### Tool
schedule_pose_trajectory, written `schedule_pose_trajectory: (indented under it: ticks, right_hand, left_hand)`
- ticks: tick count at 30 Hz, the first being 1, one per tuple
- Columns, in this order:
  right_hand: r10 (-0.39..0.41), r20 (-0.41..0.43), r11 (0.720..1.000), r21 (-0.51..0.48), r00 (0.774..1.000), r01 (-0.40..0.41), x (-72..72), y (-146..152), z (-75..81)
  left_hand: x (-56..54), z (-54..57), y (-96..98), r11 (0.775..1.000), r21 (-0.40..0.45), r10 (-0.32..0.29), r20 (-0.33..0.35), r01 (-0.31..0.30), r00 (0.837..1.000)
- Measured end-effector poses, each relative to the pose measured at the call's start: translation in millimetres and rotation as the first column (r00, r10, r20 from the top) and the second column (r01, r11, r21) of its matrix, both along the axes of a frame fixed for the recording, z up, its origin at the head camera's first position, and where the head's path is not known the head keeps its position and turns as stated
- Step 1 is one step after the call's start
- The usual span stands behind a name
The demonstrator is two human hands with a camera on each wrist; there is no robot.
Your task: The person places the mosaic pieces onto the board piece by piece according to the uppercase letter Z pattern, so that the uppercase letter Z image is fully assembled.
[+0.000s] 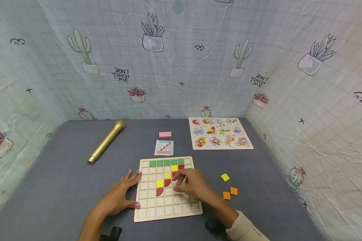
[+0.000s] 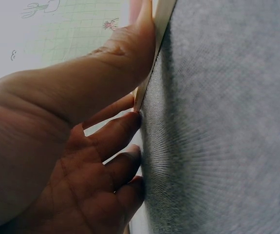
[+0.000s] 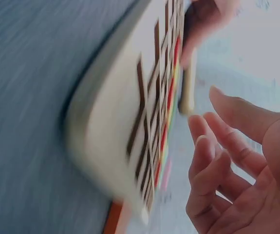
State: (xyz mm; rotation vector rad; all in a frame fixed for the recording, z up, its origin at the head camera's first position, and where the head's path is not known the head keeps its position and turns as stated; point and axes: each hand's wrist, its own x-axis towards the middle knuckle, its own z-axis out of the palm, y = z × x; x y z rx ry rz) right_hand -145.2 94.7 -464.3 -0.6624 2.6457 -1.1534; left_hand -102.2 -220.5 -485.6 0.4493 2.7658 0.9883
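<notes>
On the backdrop [image 1: 108,40] we read DON'T TOUCH ME, printed twice. On the tabletop [image 1: 63,190] we locate the wooden grid board [image 1: 169,216]. The left hand [image 1: 122,190] spreads its fingers against the board's left edge. The right hand [image 1: 193,184] is over the board's right part, fingers curved, thumb apart, holding nothing. We cannot read the marks on its sleeve [image 1: 242,226]. A printed card [image 1: 161,152] lies beyond the board; green, yellow and red pieces [image 1: 167,162] occupy the board's cells.

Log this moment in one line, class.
left hand: touching grid board | right hand: empty, over board | orange tiles: right of board
</notes>
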Motion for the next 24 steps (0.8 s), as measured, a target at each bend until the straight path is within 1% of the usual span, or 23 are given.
schedule_pose_trajectory:
  ticks: [3,6,11,14,19,24]
  right_hand:
    - [-0.058,0.005,0.998,-0.022,0.998,0.058,-1.3,24,2.4]
    - [-0.129,-0.001,0.991,-0.023,0.992,0.129,-2.9,49,2.8]
    - [-0.251,-0.006,0.968,-0.003,0.968,0.251,-9.1,91,0.8]
    - [-0.303,-0.025,0.952,0.026,0.953,0.304,-13.7,114,1.4]
    - [-0.34,-0.063,0.933,0.101,0.938,0.345,-19.9,147,2.3]
    - [-0.336,-0.064,0.916,0.209,0.94,0.342,-23.3,162,-0.6]
  left_hand:
    - [-0.4,0.2,-0.1,1.0,-0.008,-0.001,-0.002,0.001,1.0]
    - [-0.3,0.1,0.1,1.0,-0.012,-0.001,-0.003,0.001,1.0]
    - [0.0,-0.2,-0.1,1.0,-0.016,-0.003,-0.008,0.003,1.0]
    - [0.4,-0.6,-0.3,1.0,-0.012,-0.002,-0.009,0.002,1.0]
    - [1.0,-0.8,-0.2,1.0,-0.008,0.001,-0.007,-0.001,1.0]
    - [1.4,0.3,0.1,1.0,-0.016,-0.004,-0.015,0.004,1.0]
